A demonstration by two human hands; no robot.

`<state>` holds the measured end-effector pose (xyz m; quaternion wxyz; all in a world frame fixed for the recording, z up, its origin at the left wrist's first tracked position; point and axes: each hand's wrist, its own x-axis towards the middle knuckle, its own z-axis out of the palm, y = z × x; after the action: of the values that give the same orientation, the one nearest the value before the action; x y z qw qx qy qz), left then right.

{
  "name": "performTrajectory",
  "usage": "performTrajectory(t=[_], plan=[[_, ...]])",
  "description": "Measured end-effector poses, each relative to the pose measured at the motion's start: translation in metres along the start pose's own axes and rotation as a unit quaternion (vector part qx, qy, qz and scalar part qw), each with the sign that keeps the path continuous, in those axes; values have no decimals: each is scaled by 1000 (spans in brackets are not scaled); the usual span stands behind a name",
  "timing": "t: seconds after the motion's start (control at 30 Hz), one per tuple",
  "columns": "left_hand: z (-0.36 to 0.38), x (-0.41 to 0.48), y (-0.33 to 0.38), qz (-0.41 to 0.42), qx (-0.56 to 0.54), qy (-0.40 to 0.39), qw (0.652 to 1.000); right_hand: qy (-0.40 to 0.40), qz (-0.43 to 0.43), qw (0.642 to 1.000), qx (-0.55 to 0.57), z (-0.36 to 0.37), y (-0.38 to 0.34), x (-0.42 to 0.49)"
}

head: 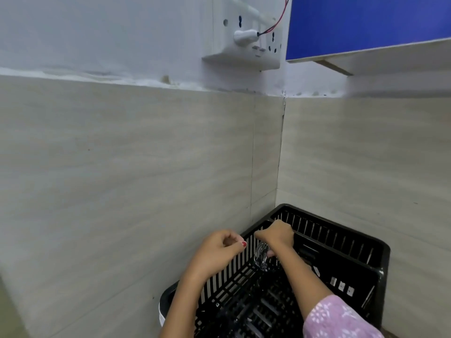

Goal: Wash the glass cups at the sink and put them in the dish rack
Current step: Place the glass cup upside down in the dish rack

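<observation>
1. The glass cup [261, 259] is clear and colourless, with bright glints on its curved wall and the black slats showing through it. It is small beside the hand that holds it. It looks tilted rather than upright, but blur hides which way its mouth faces.
2. The cup sits in the lower middle of the frame, inside the dish rack [341, 228], close to the rack's left slatted wall and above its floor. Whether it touches the floor cannot be told.
3. The right hand [278, 236] comes down on the cup from above, fingers curled round its upper part; one fingertip shows pink through the glass.
4. The left hand [217, 250] hovers just left of the cup, over the rack's left wall, fingers curled in to the palm and the red-nailed thumb laid against them, with nothing seen in it.
5. The rack is black plastic, set in the corner of beige tiled walls at lower right.
6. A pink patterned sleeve [341, 318] covers the right forearm.
7. A white socket board [253, 45] with a plug hangs at upper centre, beside a blue panel [366, 20].
</observation>
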<state>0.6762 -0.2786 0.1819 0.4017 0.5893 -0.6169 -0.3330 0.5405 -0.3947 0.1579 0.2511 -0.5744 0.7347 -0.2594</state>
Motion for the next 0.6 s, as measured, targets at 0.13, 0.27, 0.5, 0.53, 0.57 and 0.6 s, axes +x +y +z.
performTrajectory(t=[0.13, 0.27, 0.5, 0.53, 0.57, 0.6], plan=[[4, 0, -1, -5, 6, -9, 1000, -9, -16, 999, -42, 1, 2, 6], [8, 1, -2, -12, 3, -14, 1000, -154, -23, 972, -175, -22, -3, 3], [11, -2, 4, -10, 5, -24, 1000, -56, -72, 987, -131, -10, 7, 0], [10, -3, 4, -12, 5, -24, 1000, -52, -74, 989, -120, -10, 8, 1], [10, -5, 4, -14, 6, -22, 1000, -54, -75, 989, -117, -11, 8, 0], [9, -8, 4, -16, 6, -20, 1000, -62, -70, 989, -116, -13, 8, 0]])
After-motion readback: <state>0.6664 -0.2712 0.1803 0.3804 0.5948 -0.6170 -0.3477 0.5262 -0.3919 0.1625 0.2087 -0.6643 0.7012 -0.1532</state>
